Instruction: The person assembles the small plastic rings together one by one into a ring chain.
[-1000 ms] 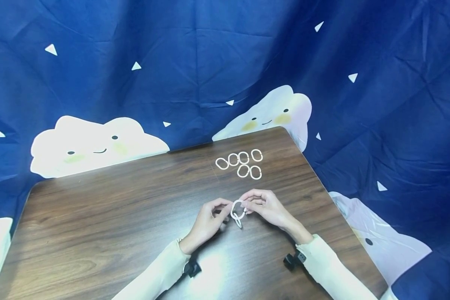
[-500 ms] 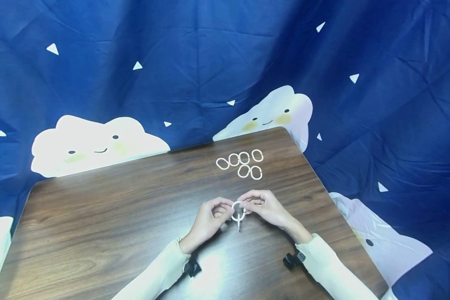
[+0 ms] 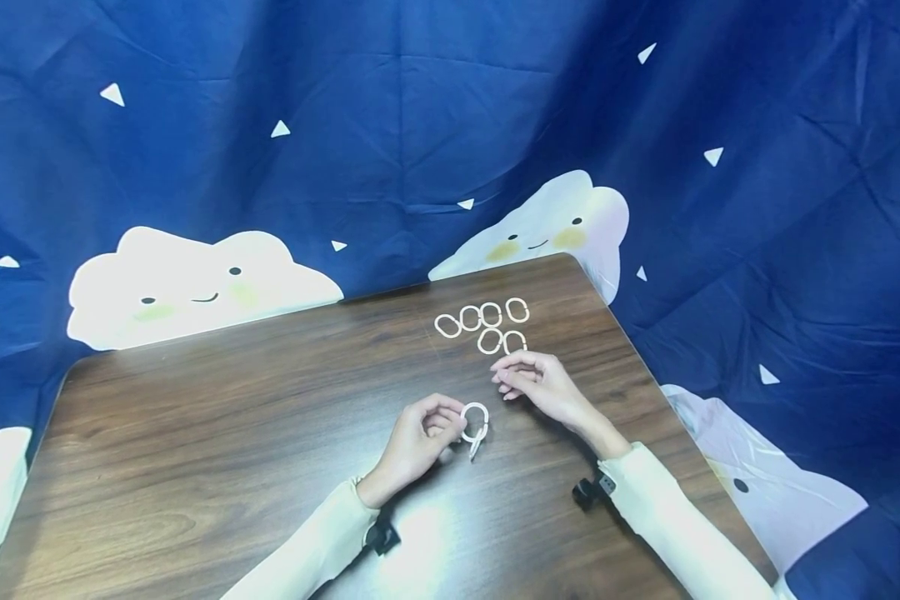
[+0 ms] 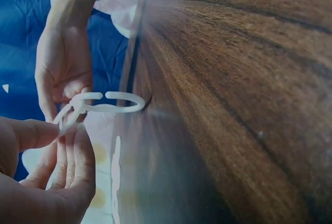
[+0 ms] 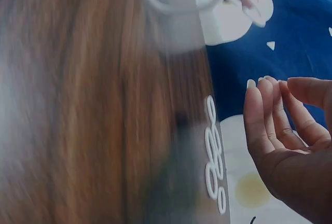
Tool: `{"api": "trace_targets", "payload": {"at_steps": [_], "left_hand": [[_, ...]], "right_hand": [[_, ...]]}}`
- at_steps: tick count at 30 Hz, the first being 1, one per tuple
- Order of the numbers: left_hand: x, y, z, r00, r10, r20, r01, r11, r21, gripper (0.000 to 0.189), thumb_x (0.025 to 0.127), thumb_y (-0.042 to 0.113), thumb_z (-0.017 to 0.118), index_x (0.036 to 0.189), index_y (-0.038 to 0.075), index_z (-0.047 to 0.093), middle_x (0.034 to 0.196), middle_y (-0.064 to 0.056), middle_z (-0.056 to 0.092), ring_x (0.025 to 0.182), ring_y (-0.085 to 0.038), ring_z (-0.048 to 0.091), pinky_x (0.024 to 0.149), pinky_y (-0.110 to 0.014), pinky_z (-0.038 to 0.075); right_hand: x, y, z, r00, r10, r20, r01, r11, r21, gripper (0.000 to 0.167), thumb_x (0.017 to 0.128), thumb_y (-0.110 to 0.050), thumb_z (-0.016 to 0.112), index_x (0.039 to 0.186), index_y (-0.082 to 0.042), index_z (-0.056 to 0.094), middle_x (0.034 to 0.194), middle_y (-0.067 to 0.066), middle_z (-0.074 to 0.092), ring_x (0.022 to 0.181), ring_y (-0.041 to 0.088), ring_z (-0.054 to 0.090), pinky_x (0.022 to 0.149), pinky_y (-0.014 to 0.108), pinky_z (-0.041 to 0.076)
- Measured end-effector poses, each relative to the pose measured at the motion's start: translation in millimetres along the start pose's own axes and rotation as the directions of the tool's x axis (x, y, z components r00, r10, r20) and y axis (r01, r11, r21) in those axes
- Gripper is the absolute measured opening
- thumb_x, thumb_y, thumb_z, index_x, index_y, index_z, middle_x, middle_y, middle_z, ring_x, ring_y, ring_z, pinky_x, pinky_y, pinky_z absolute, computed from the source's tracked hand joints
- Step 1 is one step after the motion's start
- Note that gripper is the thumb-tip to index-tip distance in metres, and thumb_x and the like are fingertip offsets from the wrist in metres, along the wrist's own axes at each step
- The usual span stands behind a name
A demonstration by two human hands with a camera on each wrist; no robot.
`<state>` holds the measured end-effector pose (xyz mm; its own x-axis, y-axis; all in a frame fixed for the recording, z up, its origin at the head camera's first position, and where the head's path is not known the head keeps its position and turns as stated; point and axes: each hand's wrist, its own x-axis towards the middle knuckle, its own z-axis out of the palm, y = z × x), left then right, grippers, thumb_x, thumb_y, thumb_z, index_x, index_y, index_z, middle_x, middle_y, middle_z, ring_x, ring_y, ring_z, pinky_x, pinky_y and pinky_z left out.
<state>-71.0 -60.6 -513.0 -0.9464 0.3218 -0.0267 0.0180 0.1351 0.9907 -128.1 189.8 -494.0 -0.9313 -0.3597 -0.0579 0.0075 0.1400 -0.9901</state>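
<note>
My left hand [image 3: 418, 435] pinches a pair of linked white plastic rings between thumb and fingers. One open-gapped ring [image 3: 474, 405] stands up from the fingertips, and a second ring [image 3: 477, 446] hangs through it. The left wrist view shows the gap in the far ring [image 4: 124, 110] as well. Beyond them, my right hand [image 3: 543, 385] hovers just in front of the loose white rings [image 3: 481, 317], partly covering the nearest one. In the right wrist view the fingers of that hand [image 5: 285, 141] are gently bent, and nothing is between them.
Several loose rings lie flat in a cluster near the far right part of the brown wooden table [image 3: 232, 433]. A blue curtain [image 3: 390, 125] with cloud prints hangs behind the table. Small black cameras [image 3: 383, 537] sit at both wrists.
My right hand has let go of the linked rings and moved away toward the loose rings. My left hand stays in place, still holding the pair; the lower ring has swung.
</note>
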Motion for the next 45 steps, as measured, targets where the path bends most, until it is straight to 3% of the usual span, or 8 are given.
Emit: {"api": "trace_targets", "payload": {"at_steps": [5,10,15,18,24,32,37,45], "left_hand": [[-1.2,-0.4,0.4,1.000,-0.005,0.004,0.005,1.000,0.001,0.023,0.095,0.005,0.074,0.114,-0.008,0.068,0.097,-0.024,0.074,0.078,-0.020,0.072,0.069,-0.031,0.067],[-1.7,-0.6,0.1,1.000,-0.003,0.005,0.003,1.000,0.003,0.023,0.095,0.005,0.074,0.114,-0.007,0.068,0.098,-0.025,0.073,0.077,-0.016,0.071,0.070,-0.030,0.067],[-2.5,-0.6,0.3,1.000,-0.002,-0.003,0.002,1.000,0.006,0.022,0.095,0.005,0.074,0.113,-0.006,0.069,0.098,-0.024,0.074,0.077,-0.013,0.071,0.070,-0.030,0.067],[-2.3,0.5,0.4,1.000,0.002,-0.001,-0.002,1.000,0.004,0.022,0.095,0.004,0.074,0.113,-0.007,0.069,0.098,-0.024,0.074,0.077,-0.013,0.071,0.071,-0.032,0.068],[-1.0,3.5,0.8,1.000,-0.001,0.006,0.001,1.000,-0.011,0.022,0.095,0.004,0.073,0.113,-0.007,0.067,0.099,-0.026,0.073,0.078,-0.014,0.072,0.073,-0.034,0.068],[-3.7,0.0,3.0,1.000,0.013,0.002,-0.013,1.000,-0.014,0.023,0.095,0.001,0.072,0.113,-0.011,0.065,0.098,-0.026,0.072,0.080,-0.016,0.072,0.074,-0.038,0.068],[-2.1,-1.8,4.3,1.000,0.024,-0.005,-0.024,0.999,-0.023,0.024,0.095,0.001,0.072,0.113,-0.012,0.065,0.097,-0.026,0.072,0.079,-0.013,0.071,0.072,-0.034,0.068],[0.0,0.4,4.8,1.000,0.016,-0.004,-0.016,1.000,-0.024,0.024,0.094,0.001,0.073,0.113,-0.012,0.065,0.098,-0.025,0.073,0.080,-0.016,0.073,0.075,-0.040,0.068]], "right_hand": [[12.4,6.8,-15.8,0.997,-0.020,-0.069,0.011,0.992,-0.123,0.026,0.100,-0.009,0.068,0.119,0.009,0.067,0.112,0.036,0.071,0.088,0.030,0.076,0.077,0.037,0.069],[25.2,14.2,-31.3,0.984,-0.086,-0.156,0.035,0.951,-0.307,0.024,0.093,-0.008,0.077,0.115,0.001,0.072,0.107,0.023,0.078,0.090,0.034,0.077,0.073,0.021,0.065],[35.6,18.2,-41.5,0.979,-0.106,-0.174,0.036,0.931,-0.363,0.026,0.090,-0.004,0.079,0.115,0.000,0.072,0.110,0.021,0.078,0.092,0.033,0.077,0.072,0.012,0.060],[41.6,21.8,-45.1,0.978,-0.107,-0.181,0.029,0.921,-0.389,0.029,0.089,-0.003,0.080,0.116,0.001,0.071,0.113,0.021,0.078,0.093,0.032,0.077,0.079,0.020,0.063],[50.8,27.2,-49.4,0.972,-0.090,-0.218,-0.010,0.908,-0.420,0.039,0.085,-0.006,0.085,0.120,0.001,0.071,0.120,0.022,0.075,0.106,0.037,0.074,0.100,0.052,0.060],[57.9,39.3,-51.6,0.964,-0.040,-0.261,-0.096,0.869,-0.486,0.050,0.082,-0.014,0.089,0.127,-0.004,0.070,0.128,0.019,0.072,0.117,0.036,0.068,0.103,0.049,0.058],[61.7,44.2,-50.8,0.967,-0.062,-0.246,-0.080,0.845,-0.529,0.055,0.081,-0.015,0.090,0.129,0.000,0.069,0.126,0.021,0.069,0.113,0.036,0.068,0.099,0.048,0.060],[64.8,42.1,-50.5,0.974,-0.071,-0.213,-0.074,0.794,-0.603,0.052,0.078,-0.017,0.093,0.123,-0.003,0.073,0.115,0.017,0.068,0.105,0.032,0.067,0.098,0.045,0.057]]}}
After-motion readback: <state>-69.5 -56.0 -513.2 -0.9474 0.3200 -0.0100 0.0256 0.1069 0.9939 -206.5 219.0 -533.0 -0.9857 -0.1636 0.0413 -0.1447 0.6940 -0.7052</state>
